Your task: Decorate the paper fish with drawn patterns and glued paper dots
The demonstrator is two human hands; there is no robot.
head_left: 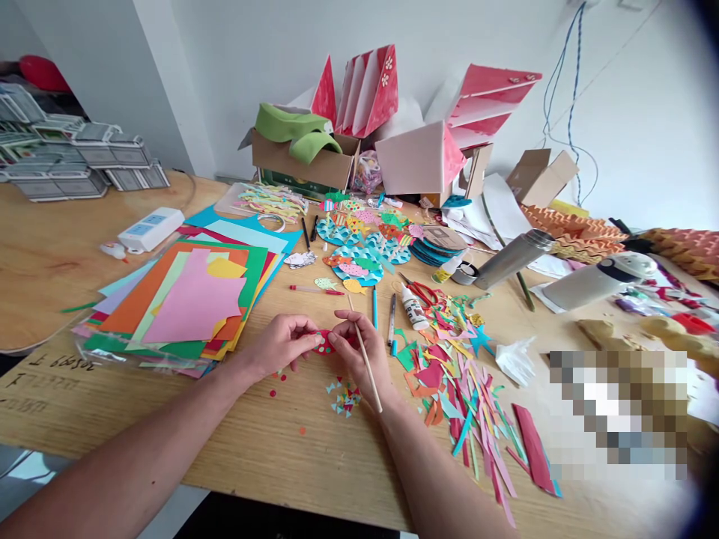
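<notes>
**Dotted red paper (329,343) pinched over the bench (269,442)**

The paper sits above the bench, near its front edge, between the left hand (281,346) and the right hand (359,352). The left hand is closed on it, thumb and fingers together. The right hand grips a thin wooden stick (377,397) that runs up past its fingers, and its fingertips meet the paper too. For small work like this, a firm pinch near the paper's edge keeps it from flexing, and the wrists can stay low and steady. Tiny paper triangles (345,397) lie just below the hands, with a few red dots scattered to the left.

Behind, a cardboard box (303,168) holds folded green foam (286,127), while other boxes and pink folded card crowd the back of the bench. To the left, a clear plastic bag (112,359) lies under and around a stack of coloured paper (191,299). To the right are a white glue bottle (414,307), red-handled scissors (419,293) and a heap of paper scraps (460,382). A steel flask (514,258) lies on its side beyond them.
</notes>
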